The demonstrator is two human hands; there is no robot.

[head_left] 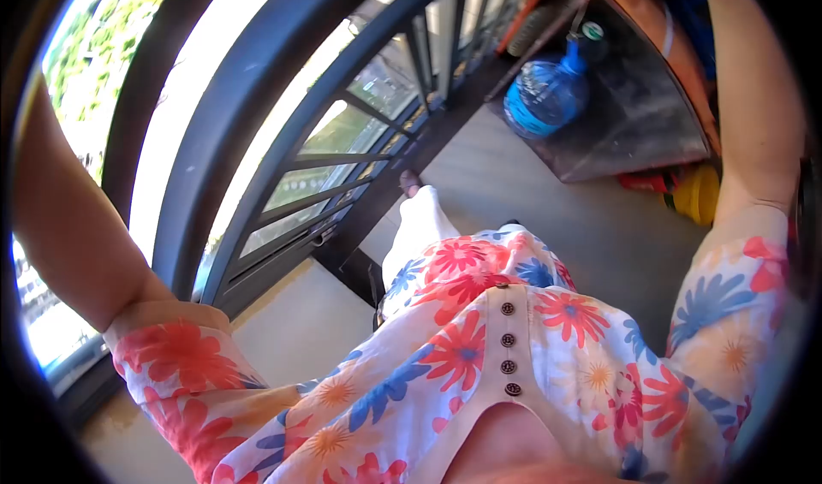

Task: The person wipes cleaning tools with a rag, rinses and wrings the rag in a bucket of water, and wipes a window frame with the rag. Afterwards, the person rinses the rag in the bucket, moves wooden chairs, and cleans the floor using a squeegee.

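Note:
Both of my hands lie outside the picture; only the arms show. My left forearm (77,219) stretches up along the left edge, beside the dark metal window frame (214,133). On the other side my right forearm (758,82) rises past the top edge, to the right of a dark-topped table (616,133). A large clear-blue plastic water bottle (548,95) stands on that table, its neck toward the top of the view. What either hand touches or holds is hidden.
A barred metal grille (334,163) runs diagonally at the upper left, with bright daylight behind it. Under the table's edge sits a yellow object (695,195) beside something red. Grey floor (479,176) lies between grille and table; my foot (411,182) is near the grille.

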